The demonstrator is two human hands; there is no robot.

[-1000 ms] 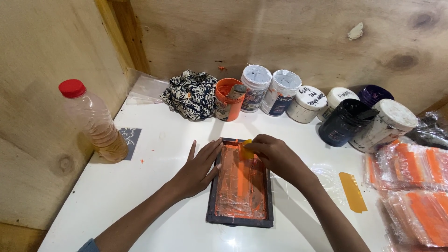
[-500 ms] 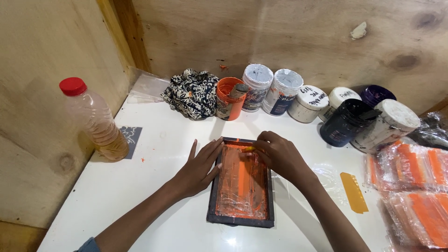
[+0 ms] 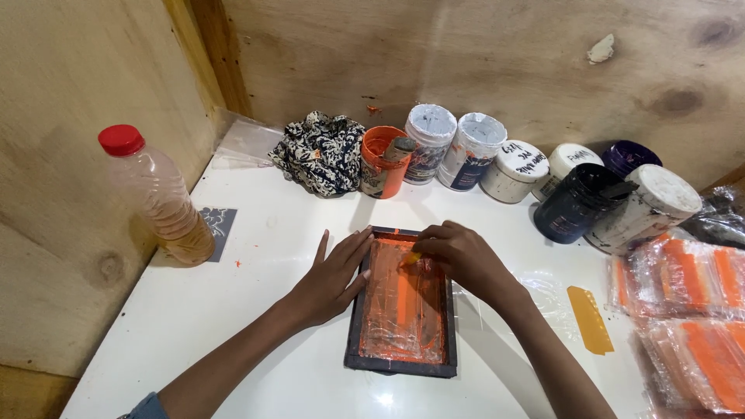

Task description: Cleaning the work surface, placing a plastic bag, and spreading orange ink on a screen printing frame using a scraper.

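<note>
A dark-framed printing screen [image 3: 403, 306] smeared with orange ink lies flat on the white table [image 3: 233, 310], nearest the person. The left hand [image 3: 330, 275] rests palm down with fingers spread flat, their tips lying on the frame's left edge; it grips nothing. The right hand [image 3: 464, 256] sits curled over the upper end of the screen, fingers bent around a small yellow scraper [image 3: 411, 258] whose tip touches the inked mesh just beside the left fingertips. Right of the right hand's wrist, a yellow-orange strip [image 3: 590, 320] lies on clear plastic, and beyond it are stacked clear packets with orange prints [image 3: 691, 310]. Well to the left of the left fingers stands a plastic bottle with a red cap [image 3: 159, 198], next to a small dark patterned square [image 3: 217, 225]. Farther past both sets of fingertips, an orange ink tub [image 3: 382, 163] stands open beside a black-and-white rag [image 3: 322, 151], with a row of lidded jars [image 3: 504, 159] lined along the plywood wall [image 3: 466, 54].
</note>
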